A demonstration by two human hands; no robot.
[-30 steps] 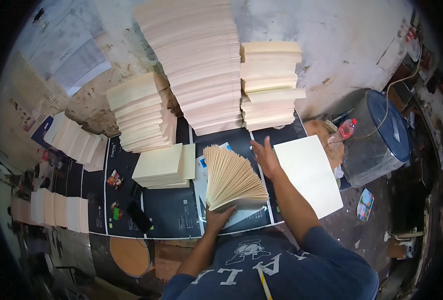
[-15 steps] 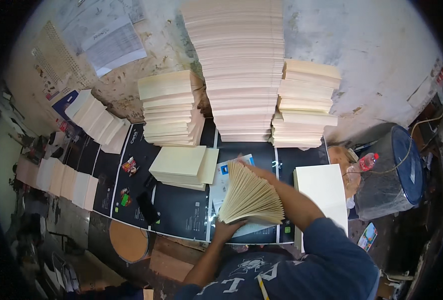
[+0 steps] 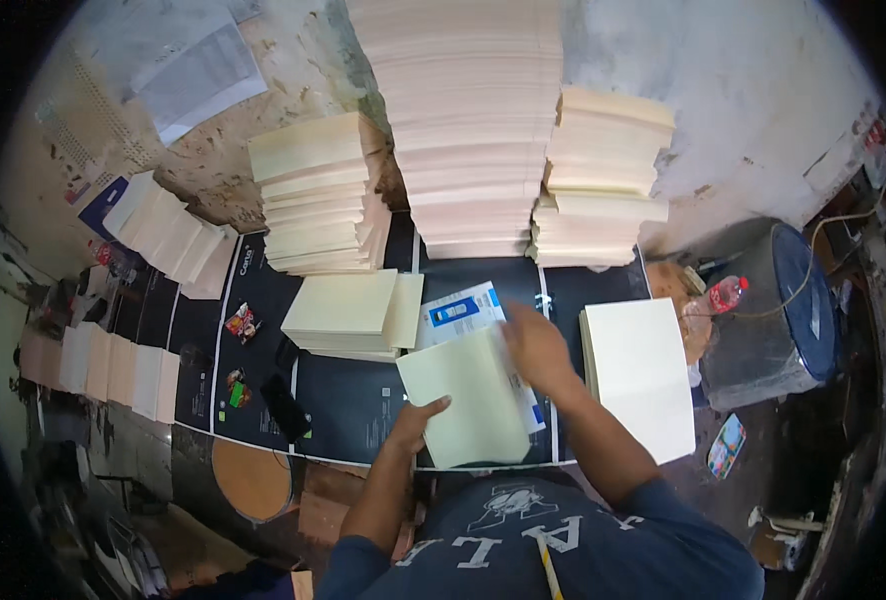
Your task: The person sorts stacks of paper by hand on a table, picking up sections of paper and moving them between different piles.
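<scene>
A block of cream paper sheets (image 3: pixel 468 405) lies nearly flat in front of me, close to the table's front edge. At its left edge, my left hand (image 3: pixel 421 422) grips it with the thumb on top; the fingers beneath are hidden. My right hand (image 3: pixel 538 350) is at the block's upper right edge, its fingers smeared by motion. That right edge is blurred too. Partly under the block is a printed sheet with blue patches (image 3: pixel 455 312). A low stack of cream sheets (image 3: pixel 338 310) sits just beyond, to the left.
Tall paper piles (image 3: pixel 468 130) stand against the wall. White sheets (image 3: pixel 638 375) lie at the table's right. A dark phone (image 3: pixel 285 408), a snack packet (image 3: pixel 242 322) and more paper bundles (image 3: pixel 113 368) are on the left. A lidded drum (image 3: pixel 763 310) and a bottle (image 3: pixel 726 294) stand right.
The fanned, bent block of sheets has flattened and squared up. My right hand has moved from its top to its right edge; my left hand has shifted up and left.
</scene>
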